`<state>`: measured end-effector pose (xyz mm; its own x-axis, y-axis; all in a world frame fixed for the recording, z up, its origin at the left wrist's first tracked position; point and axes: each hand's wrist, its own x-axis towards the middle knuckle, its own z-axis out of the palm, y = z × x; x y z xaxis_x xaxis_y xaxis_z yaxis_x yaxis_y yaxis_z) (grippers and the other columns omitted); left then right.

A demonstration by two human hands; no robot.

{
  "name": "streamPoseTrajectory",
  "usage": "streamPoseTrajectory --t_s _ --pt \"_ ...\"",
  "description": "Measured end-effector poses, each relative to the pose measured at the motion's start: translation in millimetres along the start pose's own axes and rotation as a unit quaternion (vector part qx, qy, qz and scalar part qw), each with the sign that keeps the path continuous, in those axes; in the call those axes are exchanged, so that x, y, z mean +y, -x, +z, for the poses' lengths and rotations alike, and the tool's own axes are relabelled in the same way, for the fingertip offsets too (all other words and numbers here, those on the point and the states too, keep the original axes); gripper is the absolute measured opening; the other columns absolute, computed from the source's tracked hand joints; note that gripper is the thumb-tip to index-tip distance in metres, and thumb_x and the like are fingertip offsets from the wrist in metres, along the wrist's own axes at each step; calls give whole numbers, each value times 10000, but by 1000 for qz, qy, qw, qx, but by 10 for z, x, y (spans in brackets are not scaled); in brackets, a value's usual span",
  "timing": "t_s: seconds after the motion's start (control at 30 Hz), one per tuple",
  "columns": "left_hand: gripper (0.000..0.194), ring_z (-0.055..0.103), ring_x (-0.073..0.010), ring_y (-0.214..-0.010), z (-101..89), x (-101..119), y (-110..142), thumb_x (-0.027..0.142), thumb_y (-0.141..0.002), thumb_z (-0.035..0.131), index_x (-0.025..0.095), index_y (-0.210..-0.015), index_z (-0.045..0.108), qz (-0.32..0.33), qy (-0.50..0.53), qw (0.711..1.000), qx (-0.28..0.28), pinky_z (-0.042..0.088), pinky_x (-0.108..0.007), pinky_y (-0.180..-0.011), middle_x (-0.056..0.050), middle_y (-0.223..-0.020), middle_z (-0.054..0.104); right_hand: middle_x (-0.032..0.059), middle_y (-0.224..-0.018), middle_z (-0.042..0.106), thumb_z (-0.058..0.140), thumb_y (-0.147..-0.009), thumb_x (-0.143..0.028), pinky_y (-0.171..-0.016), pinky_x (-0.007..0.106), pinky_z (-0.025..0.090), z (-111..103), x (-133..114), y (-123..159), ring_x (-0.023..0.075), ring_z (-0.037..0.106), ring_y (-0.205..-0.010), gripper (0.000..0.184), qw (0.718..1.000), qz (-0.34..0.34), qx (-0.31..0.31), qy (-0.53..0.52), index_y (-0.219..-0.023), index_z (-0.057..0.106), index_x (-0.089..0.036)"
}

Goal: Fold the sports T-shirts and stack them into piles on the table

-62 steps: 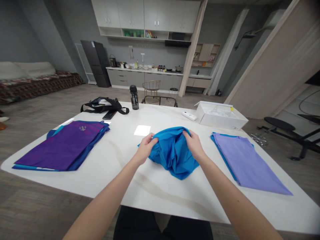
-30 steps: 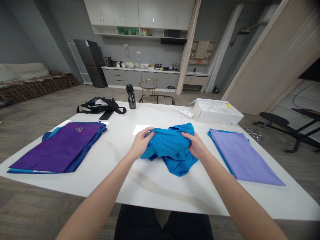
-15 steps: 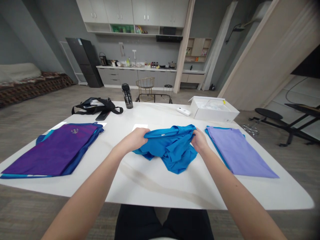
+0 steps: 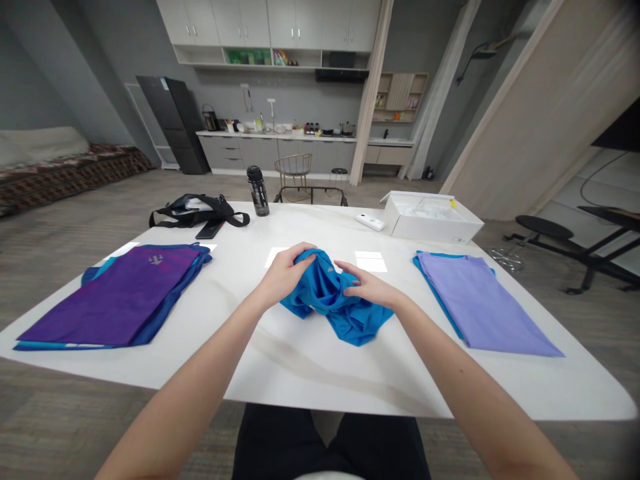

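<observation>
A crumpled blue garment (image 4: pixel 354 320) lies bunched on the white table (image 4: pixel 300 373) in front of me, with a hollow opening at its top and a small pale label at the edge. My left hand (image 4: pixel 286 270) grips its upper left edge, thumb on the near side and fingers behind the cloth. On the other side, my right hand (image 4: pixel 369 285) is spread, thumb and fingers apart, with its fingertips at the cloth. Whether they touch it firmly is hard to tell.
At left lies a stack of folded clothes with a purple one (image 4: pixel 120 293) on top; at right, a folded lavender garment (image 4: pixel 487 303) over blue cloth. Farther back are a black bag (image 4: pixel 200 210), a phone (image 4: pixel 209 230), a bottle (image 4: pixel 259 192), a white device (image 4: pixel 370 222) and a white box (image 4: pixel 435 223).
The blue garment's edge, stretched between both hands before, is now bunched and slack. My right hand has let go and moved left, toward my left hand, with its fingers spread.
</observation>
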<state>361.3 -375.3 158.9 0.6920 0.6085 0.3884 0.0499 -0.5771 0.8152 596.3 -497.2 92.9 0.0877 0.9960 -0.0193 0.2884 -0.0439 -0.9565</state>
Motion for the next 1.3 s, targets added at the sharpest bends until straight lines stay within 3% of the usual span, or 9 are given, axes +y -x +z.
streamPoseTrajectory --t_s 0.23,0.37,0.47,0.63,0.77,0.93,1.07,1.17,1.3 --pt "264 663 -217 -1029 -49 97 79 386 -938 504 241 -1060 688 6 -32 996 -79 489 -309 -964 -16 -1074 736 -30 -997 766 673 -549 -111 -796 346 589 100 -45 -347 228 707 -893 606 969 114 -173 -134 -1116 744 -312" --pt "285 667 -229 -1039 -143 76 116 421 -936 500 264 -1071 695 -3 -67 993 -95 482 -309 -965 -6 -1095 742 -15 -740 742 759 -556 -164 -650 317 571 88 -151 -379 207 682 -672 302 946 189 -261 -41 -849 762 -236" --pt "297 669 -224 -1015 -250 26 138 426 -952 487 266 -1091 695 -6 -105 992 -77 483 -301 -936 -5 -1070 746 -8 -773 751 820 -600 -277 -678 308 557 7 -260 -311 209 673 -699 232 946 165 -277 43 -819 773 -217" --pt "341 673 -228 -920 -427 -85 136 494 -956 498 250 -1054 715 -19 -182 983 -29 486 -310 -882 -25 -969 747 8 -967 737 870 -631 -384 -812 313 518 -214 -439 -37 247 651 -907 222 983 5 -80 163 -772 769 -245" --pt "389 656 -272 -1036 -562 -61 159 538 -819 676 234 -1055 728 -5 -200 975 -92 484 -340 -934 -57 -1102 737 53 -1182 687 844 -694 -414 -882 352 486 -352 -570 266 277 615 -1050 215 989 -61 -1 136 -750 748 -229" --pt "365 652 -245 -1009 -765 135 253 290 -759 606 223 -1101 715 24 -166 969 -179 507 -323 -899 -39 -1093 718 -2 -779 644 834 -727 -437 -683 304 449 -443 -744 575 192 583 -748 297 996 -40 75 -10 -776 635 -222" --pt "456 652 -228 -1008 -914 287 318 183 -703 511 226 -1100 732 4 -140 973 -185 506 -308 -890 -24 -1090 727 -21 -741 603 842 -717 -436 -607 264 398 -479 -970 717 158 543 -682 335 988 -62 140 11 -813 600 -226" --pt "377 650 -238 -1032 -985 364 352 224 -763 537 223 -1073 752 -1 -125 983 -136 493 -321 -938 -28 -1087 741 -18 -745 617 813 -735 -485 -601 273 406 -482 -1166 805 163 544 -668 343 970 -92 212 75 -844 604 -237" --pt "305 650 -229 -950 -1023 493 400 397 -878 576 205 -1042 745 4 -98 995 25 502 -301 -863 -35 -996 743 9 -777 662 754 -793 -539 -618 299 438 -410 -1435 964 193 578 -693 328 932 -136 275 194 -902 644 -250"
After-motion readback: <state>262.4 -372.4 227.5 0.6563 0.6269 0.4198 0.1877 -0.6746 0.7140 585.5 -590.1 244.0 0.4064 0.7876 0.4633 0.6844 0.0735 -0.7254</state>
